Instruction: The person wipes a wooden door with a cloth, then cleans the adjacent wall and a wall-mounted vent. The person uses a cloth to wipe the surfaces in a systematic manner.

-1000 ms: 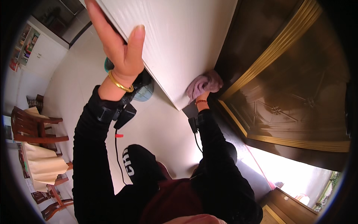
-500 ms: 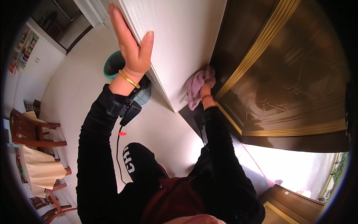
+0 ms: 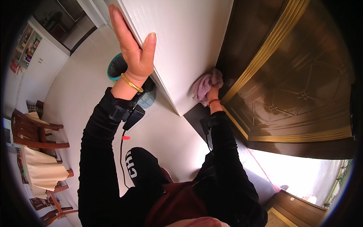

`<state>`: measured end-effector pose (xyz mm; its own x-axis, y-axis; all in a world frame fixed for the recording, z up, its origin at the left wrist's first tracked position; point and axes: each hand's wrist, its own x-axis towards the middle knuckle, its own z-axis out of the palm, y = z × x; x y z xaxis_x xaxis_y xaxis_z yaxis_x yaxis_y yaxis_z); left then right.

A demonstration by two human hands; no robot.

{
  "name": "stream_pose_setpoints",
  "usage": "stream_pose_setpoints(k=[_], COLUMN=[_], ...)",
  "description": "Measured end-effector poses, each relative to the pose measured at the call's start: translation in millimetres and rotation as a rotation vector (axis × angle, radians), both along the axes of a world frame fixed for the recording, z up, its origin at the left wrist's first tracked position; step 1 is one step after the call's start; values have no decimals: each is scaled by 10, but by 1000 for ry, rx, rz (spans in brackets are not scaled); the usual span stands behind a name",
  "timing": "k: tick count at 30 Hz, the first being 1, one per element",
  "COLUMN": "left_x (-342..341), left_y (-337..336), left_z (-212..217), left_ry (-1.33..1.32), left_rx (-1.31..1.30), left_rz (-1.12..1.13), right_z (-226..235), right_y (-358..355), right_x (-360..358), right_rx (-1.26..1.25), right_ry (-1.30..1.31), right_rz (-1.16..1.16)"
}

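Observation:
My left hand (image 3: 137, 56) is open, its fingers stretched out and its palm against the edge of a tall white panel (image 3: 185, 34). A gold bangle circles that wrist. Low down, where the white panel meets a dark brown door frame, my right hand (image 3: 213, 93) grips a bunched mauve cloth (image 3: 204, 84). The cloth hides most of the right fingers and lies against the surfaces there. To the right of that hand stands a brown door (image 3: 298, 87) with gold trim (image 3: 261, 45) and raised line patterns.
A teal-rimmed bin (image 3: 113, 68) and a pale blue bucket (image 3: 147, 99) stand on the tiled floor (image 3: 83, 72) behind my left forearm. Wooden chairs (image 3: 32, 128) and a table with a beige cloth (image 3: 43, 168) are at the far left. Bright light enters through a doorway (image 3: 295, 170) at the lower right.
The cloth in my right hand has bunched up and shifted slightly right; its hanging end has drawn in. My left hand stays on the panel edge.

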<state>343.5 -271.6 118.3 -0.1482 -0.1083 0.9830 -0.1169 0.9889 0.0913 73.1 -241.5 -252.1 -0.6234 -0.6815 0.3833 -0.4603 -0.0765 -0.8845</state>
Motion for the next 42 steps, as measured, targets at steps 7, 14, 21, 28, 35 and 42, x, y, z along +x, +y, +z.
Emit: stream_pose_setpoints(k=[7,14,21,28,35,42], left_x=[12,4,151,452,155,107], left_y=[34,103,64,90,30,-89], left_z=[105,51,27,25,-205,-284], left_ry=[0,32,-69,-301,-132,-9], left_rx=[-25,84,40,44,-54,-95], left_rz=[26,38,57,86,124,145], right_z=[-158,1542,3048,1833,-110,440], right_y=[-132,368,541,-59,2,437], right_x=[163,594,1425,1771,1931,1726], right_rx=[-198,-35,-311,-418,-273,912], right_ry=[-549,-283,449,78,-455,379], right_rz=[-18,21,260,787,108,-131])
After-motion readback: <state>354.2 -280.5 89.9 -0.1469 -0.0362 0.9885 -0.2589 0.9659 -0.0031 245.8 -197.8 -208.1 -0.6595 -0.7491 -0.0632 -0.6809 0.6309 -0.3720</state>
